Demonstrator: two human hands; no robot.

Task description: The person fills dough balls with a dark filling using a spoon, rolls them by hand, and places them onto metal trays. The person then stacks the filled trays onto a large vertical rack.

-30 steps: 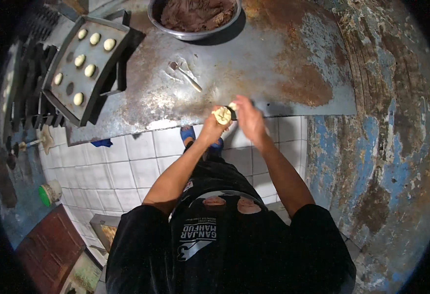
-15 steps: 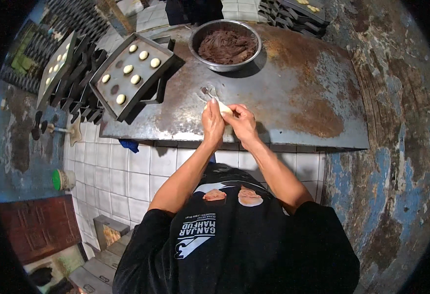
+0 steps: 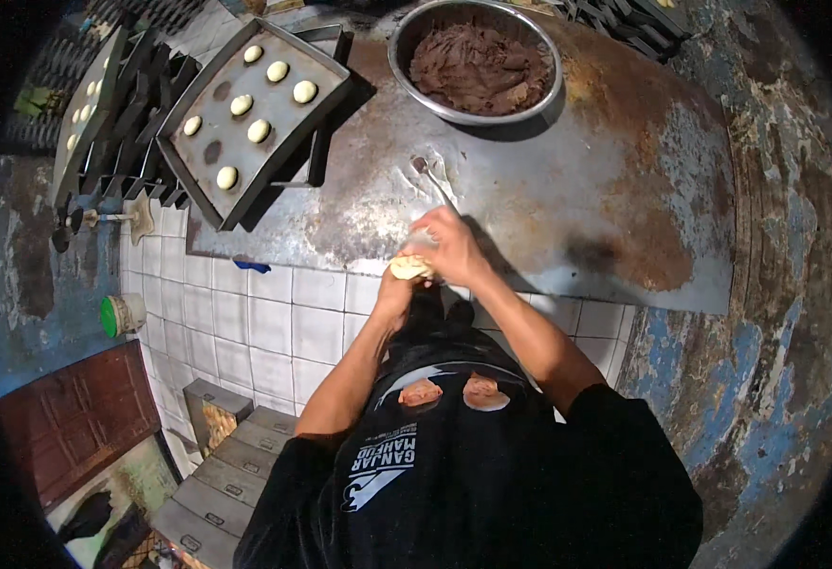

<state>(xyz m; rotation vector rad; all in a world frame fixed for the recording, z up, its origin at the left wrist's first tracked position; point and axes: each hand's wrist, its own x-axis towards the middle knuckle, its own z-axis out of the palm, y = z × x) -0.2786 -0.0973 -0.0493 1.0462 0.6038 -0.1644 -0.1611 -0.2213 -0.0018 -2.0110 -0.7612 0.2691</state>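
Observation:
Near the front edge of the metal table, my left hand is closed around a piece of pale yellow dough. My right hand hovers against or just over it, fingers curved and smeared by motion, so what they hold is unclear. Just beyond them a spoon lies among whitish smears, its end coated brown. A steel bowl of brown paste stands at the back. To the left, a dark metal tray bears several small pale dough balls and rests on another tray.
The rusty metal table spans the upper middle. Stacked dark trays stand left, others at the back right. A peeling wall or surface runs along the right. A bucket and grey metal boxes are at lower left.
Since half a second ago my hands have moved down toward the table's front edge. My right hand has lifted over the dough, which now shows in my left hand. The view has shifted too.

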